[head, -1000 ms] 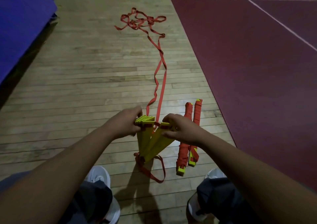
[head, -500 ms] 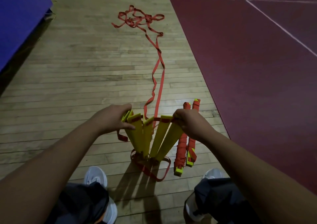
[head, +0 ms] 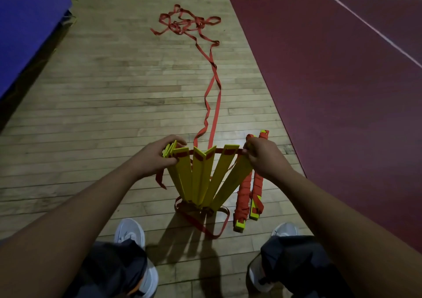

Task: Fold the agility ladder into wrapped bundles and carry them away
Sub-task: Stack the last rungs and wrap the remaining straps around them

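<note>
Rungs: flat yellow plastic ladder slats [head: 201, 179], fanned upright between both hands, lower ends bunched on the wooden plank floor [head: 102, 92]. Left hand [head: 157, 158]: fingers [head: 177, 139] clamped round a tight stack of slats at the fan's left edge; the number in the stack can't be made out. Right hand [head: 262, 158]: fingers [head: 247, 152] pinching the rightmost slat's top. Red woven strap [head: 213, 106] runs taut across the slat tops between the fingers, then trails beyond them, twisted, to a tangled heap [head: 186, 22]. A slack loop lies under the fan base. Just right of the right fingers are two strap-wrapped bundles [head: 243, 192], flat on the floor, upper ends partly hidden by that hand. Smooth maroon court surface [head: 342, 92] further right.
</note>
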Motion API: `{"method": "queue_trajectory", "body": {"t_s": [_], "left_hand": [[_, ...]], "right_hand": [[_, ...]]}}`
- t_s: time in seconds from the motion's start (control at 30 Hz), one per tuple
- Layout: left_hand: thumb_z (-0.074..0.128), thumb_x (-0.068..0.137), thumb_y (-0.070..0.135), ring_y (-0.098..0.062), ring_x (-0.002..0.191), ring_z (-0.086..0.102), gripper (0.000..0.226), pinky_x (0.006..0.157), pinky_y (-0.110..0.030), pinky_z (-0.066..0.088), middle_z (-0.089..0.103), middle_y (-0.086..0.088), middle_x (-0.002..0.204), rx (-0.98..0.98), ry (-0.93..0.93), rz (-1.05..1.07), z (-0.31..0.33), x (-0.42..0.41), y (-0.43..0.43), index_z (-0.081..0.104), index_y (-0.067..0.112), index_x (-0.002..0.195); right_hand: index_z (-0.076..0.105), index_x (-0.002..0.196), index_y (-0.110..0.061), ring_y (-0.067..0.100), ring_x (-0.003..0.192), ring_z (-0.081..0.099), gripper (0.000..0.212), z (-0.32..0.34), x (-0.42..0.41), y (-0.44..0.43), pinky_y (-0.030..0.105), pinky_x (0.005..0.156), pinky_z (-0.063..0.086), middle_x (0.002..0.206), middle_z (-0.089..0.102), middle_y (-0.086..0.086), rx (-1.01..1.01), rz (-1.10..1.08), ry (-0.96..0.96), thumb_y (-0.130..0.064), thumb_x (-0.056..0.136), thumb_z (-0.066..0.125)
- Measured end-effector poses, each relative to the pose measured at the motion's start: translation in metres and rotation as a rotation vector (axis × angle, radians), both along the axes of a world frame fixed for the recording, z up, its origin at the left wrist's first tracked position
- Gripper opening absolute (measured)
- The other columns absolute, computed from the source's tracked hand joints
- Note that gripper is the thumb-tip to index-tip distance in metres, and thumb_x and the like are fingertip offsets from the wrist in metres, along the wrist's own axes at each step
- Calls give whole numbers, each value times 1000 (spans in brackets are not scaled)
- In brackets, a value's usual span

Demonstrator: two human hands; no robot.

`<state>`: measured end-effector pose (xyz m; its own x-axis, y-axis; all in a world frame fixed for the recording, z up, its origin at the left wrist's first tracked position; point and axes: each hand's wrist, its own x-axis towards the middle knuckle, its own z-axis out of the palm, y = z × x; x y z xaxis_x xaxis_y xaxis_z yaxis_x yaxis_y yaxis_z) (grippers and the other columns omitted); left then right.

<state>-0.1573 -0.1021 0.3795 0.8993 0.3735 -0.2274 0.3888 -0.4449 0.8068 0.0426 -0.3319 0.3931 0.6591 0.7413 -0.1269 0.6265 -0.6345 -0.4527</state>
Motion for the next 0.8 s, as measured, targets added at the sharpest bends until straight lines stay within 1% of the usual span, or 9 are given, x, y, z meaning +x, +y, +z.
{"method": "queue_trajectory", "body": {"t_s": [0.13, 0.2, 0.27, 0.33, 0.4, 0.5, 0.63, 0.73, 0.8], "left_hand": [[79, 85, 18, -19, 103, 61, 31, 74, -29, 52, 62, 4, 110, -31, -66, 155, -3, 1, 1, 61, 26, 110], [78, 87, 21, -20, 108, 57, 37, 77, -28, 51, 59, 4, 117, -14, -70, 214, -2, 0, 4, 60, 30, 118], [71, 93, 15, -17, 123, 48, 51, 90, -33, 48, 52, 5, 133, -31, -78, 172, -1, 0, 4, 54, 41, 133], [59, 96, -1, -17, 126, 48, 55, 94, -36, 46, 50, 6, 137, -110, -103, 140, -1, 2, -2, 56, 44, 128], [51, 91, -12, -24, 120, 53, 56, 87, -37, 50, 56, 1, 131, -165, -121, 134, -2, 6, -8, 63, 38, 111], [48, 86, -14, -33, 109, 55, 48, 82, -40, 50, 59, -8, 117, -192, -131, 170, -7, 10, -14, 60, 30, 100], [58, 88, -12, -21, 91, 54, 57, 62, -27, 51, 52, -3, 104, -304, -141, 221, -8, 13, -20, 52, 33, 122], [75, 87, 5, -14, 88, 55, 62, 59, -16, 49, 51, 0, 101, -218, -106, 188, -7, 13, -24, 46, 34, 134], [75, 89, 15, -13, 95, 57, 49, 66, -20, 48, 54, 5, 106, -106, -109, 196, -9, 12, -24, 54, 36, 128]], "right_hand": [[65, 110, -9, 12, 78, 51, 21, -1, 5, -3, 16, 57, 32, 105, 58, 7, 1, -28, -20, -26, 102, 57], [65, 111, -9, 15, 86, 51, 22, -1, 7, -5, 15, 59, 31, 106, 54, 4, 6, -43, -21, -28, 102, 58], [65, 111, -8, 15, 89, 49, 23, 0, 7, -4, 13, 59, 29, 105, 49, 1, 6, -31, -26, -29, 102, 58], [64, 111, -8, 16, 89, 51, 23, -1, 6, -2, 13, 60, 29, 103, 48, 0, 6, -13, -26, -28, 102, 58], [63, 110, -8, 17, 88, 54, 22, -2, 5, 0, 14, 60, 31, 99, 52, 0, 10, -7, -17, -28, 103, 57], [62, 110, -8, 13, 80, 55, 22, -3, 5, 3, 17, 58, 35, 98, 59, 2, 22, -4, 12, -27, 103, 56], [61, 109, -9, 3, 69, 50, 20, -3, 4, 5, 17, 56, 35, 95, 60, 1, 26, 4, 33, -27, 104, 54], [61, 111, -8, 3, 68, 51, 21, -4, 3, 6, 18, 56, 36, 95, 61, 1, 25, 18, 40, -26, 105, 53], [61, 112, -9, 2, 68, 49, 20, -4, 2, 7, 16, 56, 34, 94, 58, 0, 27, 20, 40, -26, 105, 53]]}}
